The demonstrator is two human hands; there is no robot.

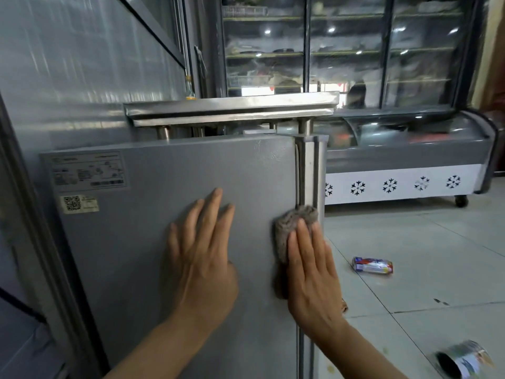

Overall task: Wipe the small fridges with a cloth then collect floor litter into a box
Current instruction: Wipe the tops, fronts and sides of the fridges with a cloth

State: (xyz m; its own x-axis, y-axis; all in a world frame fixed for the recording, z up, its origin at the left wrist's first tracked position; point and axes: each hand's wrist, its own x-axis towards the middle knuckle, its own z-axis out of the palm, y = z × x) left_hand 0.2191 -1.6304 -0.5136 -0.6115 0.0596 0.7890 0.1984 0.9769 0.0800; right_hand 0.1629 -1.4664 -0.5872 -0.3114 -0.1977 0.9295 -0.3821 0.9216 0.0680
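Note:
A small grey fridge [153,242] fills the left and middle of the view, its flat side panel facing me. My left hand [200,266] lies flat on that panel with fingers spread, holding nothing. My right hand [313,272] presses a grey-brown cloth [292,222] against the panel's right edge, next to the steel door strip [310,170]. The cloth sticks out above and left of my fingers. On the tiled floor to the right lie a crushed red-and-white wrapper [373,265] and an open can [464,361] on its side.
A steel shelf [232,108] sits on posts atop the fridge. Behind stand a tall glass-door display cooler [347,50] and a curved-glass chest freezer [404,160] on castors with snowflake cutouts. A small dark scrap [440,301] lies on the floor tiles [437,233]. Stickers [87,170] mark the panel.

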